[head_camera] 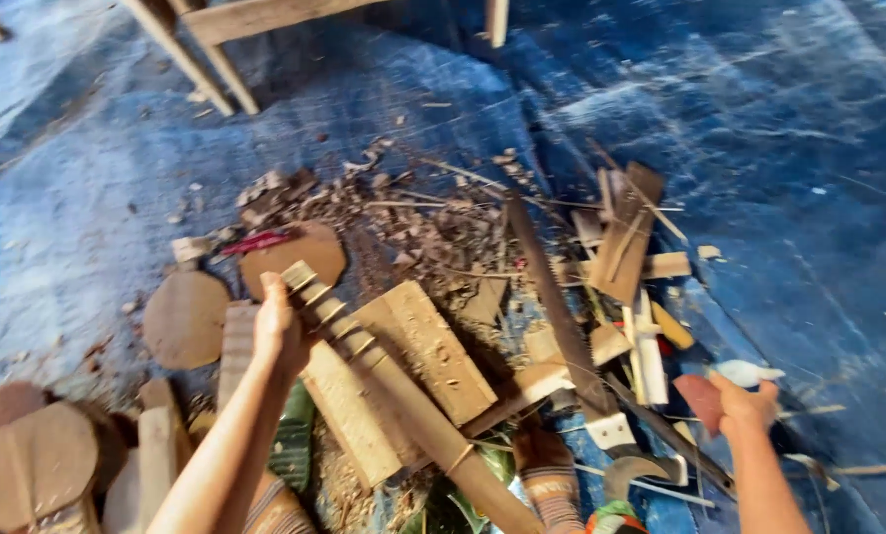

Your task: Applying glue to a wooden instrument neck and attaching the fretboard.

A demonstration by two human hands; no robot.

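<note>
The left hand (277, 331) is closed around the upper end of a long notched wooden stick (384, 381), fingers wrapped over it just below its top. The stick's long axis runs diagonally: its notched top end points up and to the left, near a round brown wooden disc (300, 255), and its plain lower end points down and to the right, toward the bottom edge of the view by the person's foot (547, 465). Along its upper part a row of pale cross-cut steps shows; the lower part is smooth and brown. It lies over flat rectangular wooden blocks (433, 351) on a blue tarpaulin (789, 198) spread on the floor. The right hand (745, 405) is partly closed, pinching a small flat reddish piece (702, 400) between thumb and fingers, with a pale chip (748, 373) just above the fingertips; whether that chip is held too I cannot tell. Between the hands a long dark blade-like bar (557, 307) runs steeply from upper left to lower right, ending in a pale metal fitting. Above it lies a heap of wood shavings and chips (413, 218), to the right a cluster of short offcuts (626, 247), and at lower left several more round discs (38, 460)
</note>
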